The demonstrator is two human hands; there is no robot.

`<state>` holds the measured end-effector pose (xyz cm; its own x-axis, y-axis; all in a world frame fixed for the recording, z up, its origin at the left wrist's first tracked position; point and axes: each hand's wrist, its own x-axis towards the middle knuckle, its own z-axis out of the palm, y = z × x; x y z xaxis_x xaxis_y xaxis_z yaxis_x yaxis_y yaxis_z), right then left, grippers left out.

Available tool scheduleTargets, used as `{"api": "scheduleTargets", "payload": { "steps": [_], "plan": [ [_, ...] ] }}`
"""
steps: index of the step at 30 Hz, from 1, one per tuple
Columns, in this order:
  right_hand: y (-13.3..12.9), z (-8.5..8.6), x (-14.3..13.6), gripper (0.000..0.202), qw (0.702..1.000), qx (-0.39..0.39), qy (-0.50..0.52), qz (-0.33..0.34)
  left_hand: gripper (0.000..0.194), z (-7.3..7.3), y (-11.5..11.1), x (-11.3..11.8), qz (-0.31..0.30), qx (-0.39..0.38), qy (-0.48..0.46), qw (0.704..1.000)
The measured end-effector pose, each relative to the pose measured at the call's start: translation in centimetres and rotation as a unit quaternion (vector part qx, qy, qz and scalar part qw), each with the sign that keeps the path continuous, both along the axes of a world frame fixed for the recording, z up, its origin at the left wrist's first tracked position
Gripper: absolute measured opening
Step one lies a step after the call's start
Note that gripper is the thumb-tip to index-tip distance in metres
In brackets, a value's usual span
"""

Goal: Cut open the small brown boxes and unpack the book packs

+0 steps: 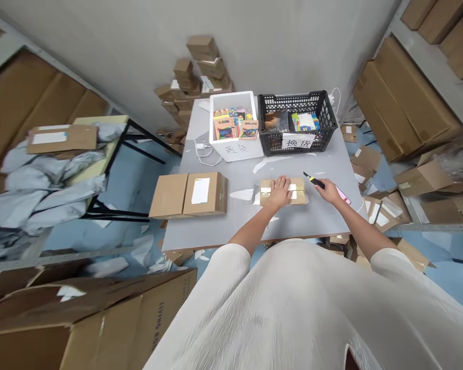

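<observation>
A small brown cardboard box (300, 197) with white labels and a taped seam lies on the grey table. Pressed on its top is my left hand (280, 192), fingers stretched out flat. Just right of the box, my right hand (329, 192) grips a yellow-and-black utility knife (315, 181), its blade pointing up and left, apart from the box. Partly beneath my right hand is a phone (342, 195) with a pink screen. Torn grey plastic (244, 195) touches the area at the box's left end.
Two brown cartons (204, 194) stand at the table's left. Behind are a white bin (237, 151) of colourful packs and a black crate (298, 146). Stacked boxes (202, 49) rise against the wall. Grey mailing bags (61, 190) cover a side table. Cardboard and paper scraps litter the floor.
</observation>
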<state>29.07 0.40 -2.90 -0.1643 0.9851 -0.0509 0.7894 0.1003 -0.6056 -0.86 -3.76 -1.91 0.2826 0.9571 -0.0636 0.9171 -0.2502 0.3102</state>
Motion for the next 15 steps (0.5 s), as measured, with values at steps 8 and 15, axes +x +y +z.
{"api": "scheduleTargets", "payload": {
  "steps": [8, 15],
  "plan": [
    [4.9, 0.5, -8.3, 0.048, 0.988, 0.03, 0.028, 0.151, 0.058, 0.9, -6.9, -3.5, 0.155, -0.001, 0.021, 0.988],
    [4.7, 0.1, -10.8, 0.047, 0.983, -0.007, -0.043, 0.181, 0.049, 1.0, -9.3, -3.7, 0.129, -0.078, -0.017, 0.988]
  ]
}}
